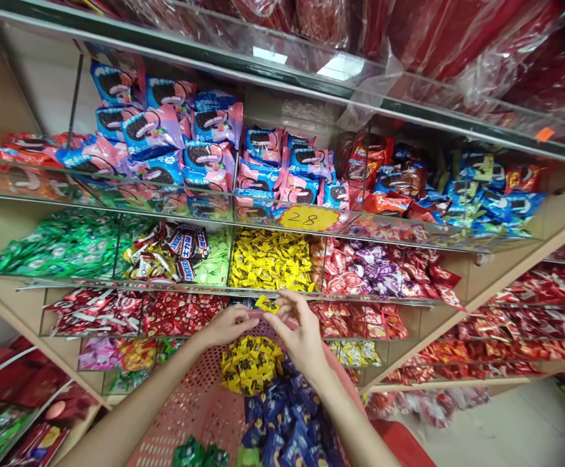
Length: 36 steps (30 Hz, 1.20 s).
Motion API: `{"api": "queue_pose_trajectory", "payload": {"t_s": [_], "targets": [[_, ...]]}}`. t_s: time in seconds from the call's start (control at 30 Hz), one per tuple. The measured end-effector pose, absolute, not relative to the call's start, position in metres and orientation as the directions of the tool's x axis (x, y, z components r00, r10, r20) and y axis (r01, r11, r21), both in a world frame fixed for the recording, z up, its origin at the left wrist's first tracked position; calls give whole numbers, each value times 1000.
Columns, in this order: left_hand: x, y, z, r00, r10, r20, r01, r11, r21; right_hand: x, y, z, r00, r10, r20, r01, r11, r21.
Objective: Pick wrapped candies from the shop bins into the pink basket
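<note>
A red perforated plastic basket (199,383) fills the space between my arms, its far rim near the shelf front. My left hand (228,324) is closed at that rim, thumb and fingers pinching it. Across from it, my right hand (305,334) has thumb and index finger around one small yellow wrapped candy (266,303), just above the rim. Inside the basket lie a heap of yellow wrapped candies (250,363), a larger pile of dark blue packets (292,418) and several green wrapped pieces (199,452). Directly ahead, a shelf compartment holds matching yellow candies (272,259).
Glass-fronted shelves (165,282) rise before me in tiers. Above sit blue-and-pink cookie packets (156,130) and a yellow price tag (310,218) marked 28. Green candies (63,246) and Snickers bars (187,246) are left; red-and-purple candies (370,266) are right.
</note>
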<state>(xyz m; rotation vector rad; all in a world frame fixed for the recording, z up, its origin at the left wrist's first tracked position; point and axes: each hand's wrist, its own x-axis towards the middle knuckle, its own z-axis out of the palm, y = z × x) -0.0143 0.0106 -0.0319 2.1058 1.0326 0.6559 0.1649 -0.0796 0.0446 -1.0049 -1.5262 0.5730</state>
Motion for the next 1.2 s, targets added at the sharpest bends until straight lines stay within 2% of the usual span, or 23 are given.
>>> {"api": "queue_pose_trajectory", "payload": {"t_s": [0.1, 0.2, 0.3, 0.53, 0.9, 1.03, 1.2], "targets": [[-13, 11, -30, 529, 841, 111, 469, -399, 788, 174, -74, 34, -156, 904, 397, 348, 427, -835], [-12, 11, -28, 512, 855, 90, 469, -365, 804, 181, -67, 13, -337, 910, 243, 475, 387, -791], [-11, 11, -27, 509, 855, 96, 476, -372, 797, 181, -59, -11, -349, 918, 191, 572, 370, -732], [-10, 10, -27, 515, 852, 100, 506, -396, 766, 165, -46, -43, -295, 909, 294, 635, 416, -651], [-9, 9, -28, 515, 850, 106, 527, -412, 743, 164, -42, -63, -285, 895, 343, 696, 439, -568], [-9, 11, -31, 506, 854, 120, 512, -409, 755, 163, -44, -52, -251, 874, 416, 701, 460, -545], [-10, 12, -34, 484, 866, 124, 501, -391, 772, 160, -50, -5, -194, 801, 566, 649, 537, -539]]}}
